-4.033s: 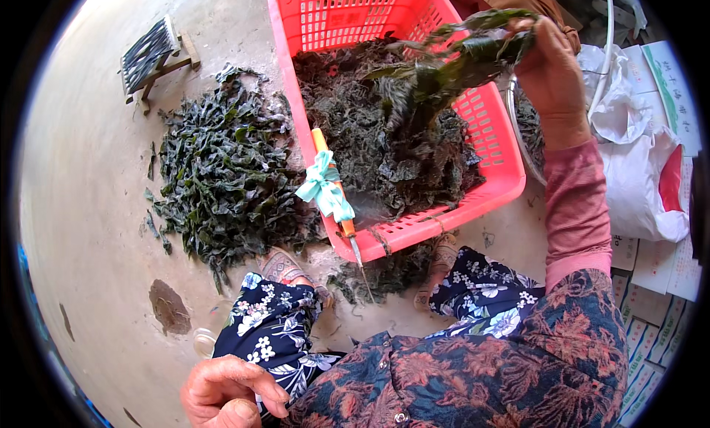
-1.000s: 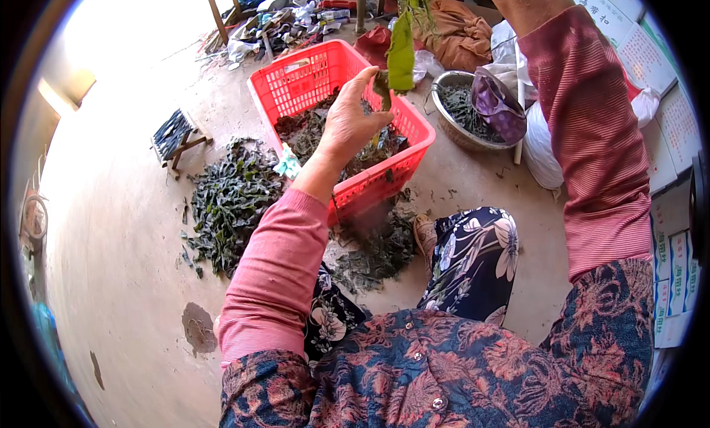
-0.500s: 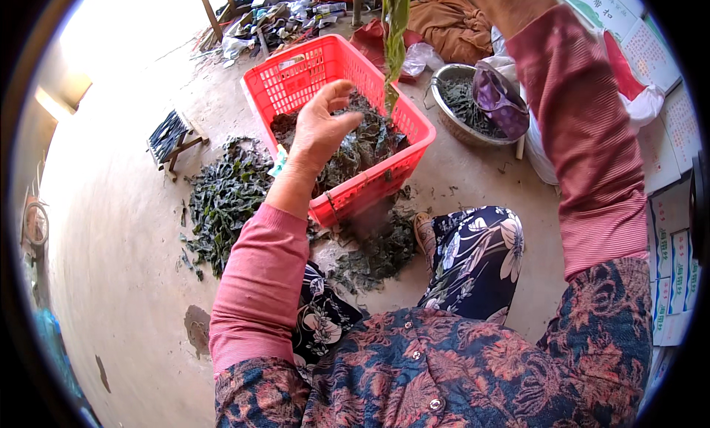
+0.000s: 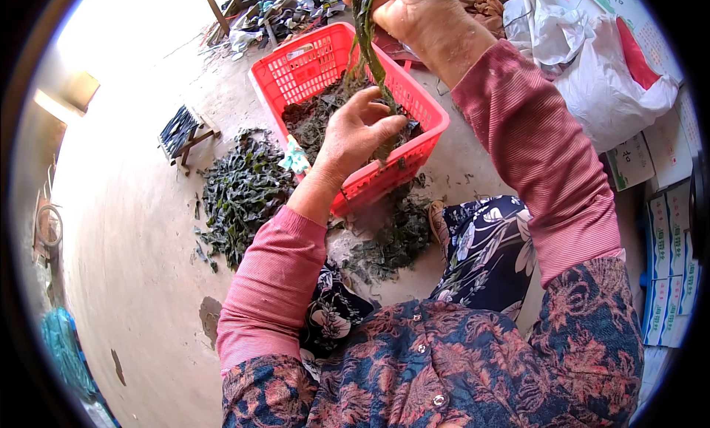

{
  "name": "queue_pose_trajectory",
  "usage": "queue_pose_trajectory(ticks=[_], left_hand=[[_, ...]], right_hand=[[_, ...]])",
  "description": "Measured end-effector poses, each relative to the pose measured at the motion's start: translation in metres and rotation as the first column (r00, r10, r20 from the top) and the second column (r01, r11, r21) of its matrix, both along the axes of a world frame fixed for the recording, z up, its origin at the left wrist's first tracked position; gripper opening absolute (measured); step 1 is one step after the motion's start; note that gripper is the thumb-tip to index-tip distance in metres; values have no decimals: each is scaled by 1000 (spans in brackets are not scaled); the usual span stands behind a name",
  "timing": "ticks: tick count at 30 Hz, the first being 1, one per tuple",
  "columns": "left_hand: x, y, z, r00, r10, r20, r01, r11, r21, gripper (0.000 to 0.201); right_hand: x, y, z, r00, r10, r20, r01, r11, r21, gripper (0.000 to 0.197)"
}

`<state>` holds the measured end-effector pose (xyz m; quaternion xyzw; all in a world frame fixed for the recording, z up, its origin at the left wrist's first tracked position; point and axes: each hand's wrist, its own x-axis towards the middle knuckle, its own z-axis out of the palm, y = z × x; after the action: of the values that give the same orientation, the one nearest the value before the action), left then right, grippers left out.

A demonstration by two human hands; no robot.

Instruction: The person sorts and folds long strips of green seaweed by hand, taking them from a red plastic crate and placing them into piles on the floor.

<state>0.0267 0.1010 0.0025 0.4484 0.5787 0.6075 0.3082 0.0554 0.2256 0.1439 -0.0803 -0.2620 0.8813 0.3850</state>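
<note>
Up at the top, my right hand (image 4: 425,14) is closed on a long, dark green strip of kelp (image 4: 366,40) that dangles below it. My left hand (image 4: 359,136) is beside the lower part of this strip, its fingers bent and the thumb standing apart from them. Under both hands sits a red plastic basket (image 4: 436,125) with slotted walls, partly filled with dark, crumpled kelp (image 4: 314,121). A heap of cut green kelp pieces (image 4: 240,188) lies on the floor left of the basket, and a smaller pile (image 4: 392,247) lies between my legs.
A small wooden stool (image 4: 185,136) with a dark woven seat stands at left. White plastic bags (image 4: 614,84) and stacked printed cartons (image 4: 669,265) line the right side. Clutter (image 4: 296,10) covers the far floor. A light blue-green cloth piece (image 4: 294,158) is on the basket's left rim.
My right hand has come down and left with the kelp strip. My left hand has shifted slightly right, closer to the strip. The view has turned a little, so the bowl at right is hidden.
</note>
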Motion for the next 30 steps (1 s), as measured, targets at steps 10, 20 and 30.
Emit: queue_pose_trajectory(ticks=[10, 20, 30], left_hand=[[9, -12, 5, 741, -235, 628, 205, 971, 122, 22], [-5, -16, -1, 627, -278, 728, 110, 957, 270, 28], [-41, -30, -6, 632, 130, 764, -225, 974, 20, 27]], right_hand=[[19, 10, -79, 810, -175, 559, -312, 678, 665, 27], [86, -48, -143, 670, 273, 691, -696, 554, 456, 30], [102, -43, -161, 645, 117, 755, -668, 566, 483, 18]])
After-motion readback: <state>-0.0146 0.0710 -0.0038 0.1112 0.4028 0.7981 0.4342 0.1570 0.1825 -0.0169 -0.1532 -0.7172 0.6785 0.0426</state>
